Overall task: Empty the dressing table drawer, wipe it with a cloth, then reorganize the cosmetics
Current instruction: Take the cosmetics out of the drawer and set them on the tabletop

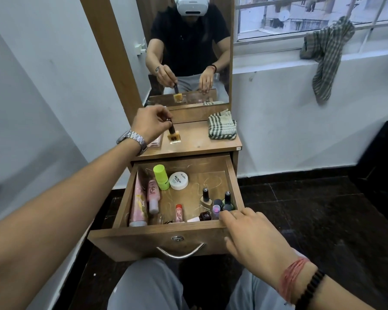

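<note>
The only lettering that reads is on the white round tub (178, 180) in the drawer (164, 231): "NAIL POLISH" and what looks like "zudio"; the small print under it is too fine to make out. The open drawer also holds a lime-green stick (161, 177), a pink tube (139, 201) along the left wall, a pink bottle (153, 195), a small red-capped stick (179, 212) and a cluster of nail polish bottles (220, 203) in the front right corner.

The left hand (150, 126) reaches over the table top (202, 142), fingertips pinched on the dark cap of a yellow nail polish bottle (174, 137) standing upright there — just beside a folded checked cloth (222, 127). The right hand (251, 233) rests loosely open on the drawer's front right corner, fingers curled over the edge, gripping nothing. The mirror (188, 52) repeats both hands.
</note>
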